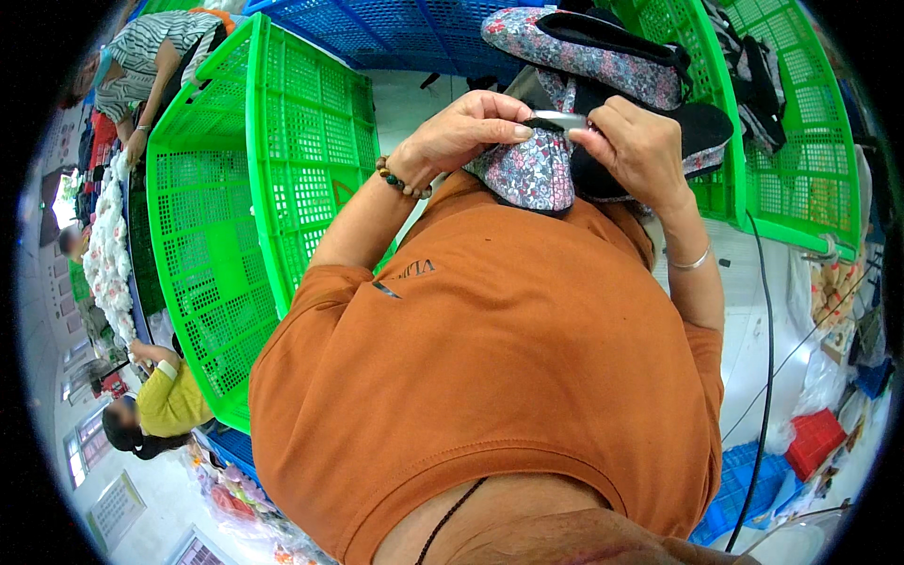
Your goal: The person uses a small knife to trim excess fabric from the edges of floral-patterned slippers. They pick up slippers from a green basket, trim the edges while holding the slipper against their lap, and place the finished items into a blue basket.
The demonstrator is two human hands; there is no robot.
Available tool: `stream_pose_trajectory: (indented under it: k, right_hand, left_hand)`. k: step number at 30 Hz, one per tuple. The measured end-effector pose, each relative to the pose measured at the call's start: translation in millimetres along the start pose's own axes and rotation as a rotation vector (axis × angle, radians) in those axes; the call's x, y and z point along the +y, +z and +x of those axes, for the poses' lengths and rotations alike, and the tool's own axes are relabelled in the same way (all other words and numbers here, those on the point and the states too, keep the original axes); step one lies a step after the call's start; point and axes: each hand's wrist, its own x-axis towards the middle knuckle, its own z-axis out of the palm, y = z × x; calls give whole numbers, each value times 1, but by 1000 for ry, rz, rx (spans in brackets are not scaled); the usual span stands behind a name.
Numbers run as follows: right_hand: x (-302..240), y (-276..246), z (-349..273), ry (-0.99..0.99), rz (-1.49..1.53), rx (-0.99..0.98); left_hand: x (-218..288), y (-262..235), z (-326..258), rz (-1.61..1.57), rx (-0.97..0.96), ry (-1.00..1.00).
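A floral fabric shoe (532, 169) in grey, pink and blue, with black edging, is against my lap. My left hand (471, 127) is closed on its upper edge, thumb pressed on the fabric beside the black trim. Between my hands stretches a short pale, shiny strip (561, 120), whose exact kind I cannot make out. My right hand (642, 146) pinches the strip's right end, fingers curled. Another floral slip-on shoe (584, 47) with a black lining lies just beyond my hands. A dark-soled shoe (706, 130) shows to the right of my right hand, partly hidden by it.
Green plastic crates stand at my left (254, 188) and right (739, 113); the right one holds dark shoes (758, 85). A blue crate (405, 33) is ahead. A black cable (770, 330) hangs at right. Two people work at far left, one in a yellow top (174, 400).
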Motion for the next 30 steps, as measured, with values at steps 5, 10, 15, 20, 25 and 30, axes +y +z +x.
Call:
stream_pose_trajectory:
  k: [5, 10, 15, 20, 25, 30]
  right_hand:
    - [3, 1, 0, 401, 122, 61]
    - [-13, -4, 1, 524, 692, -131]
    - [-13, 7, 15, 291, 844, -94]
    - [-8, 11, 22, 360, 827, 120]
    - [9, 9, 20, 622, 718, 348]
    - [-3, -11, 16, 405, 554, 48]
  left_hand:
    - [4, 3, -5, 32, 16, 50]
    - [11, 6, -9, 130, -28, 92]
    - [24, 14, -10, 309, -59, 160]
    - [42, 17, -15, 538, -45, 266]
    - [40, 14, -18, 552, -79, 315]
    - [36, 11, -19, 423, -55, 168]
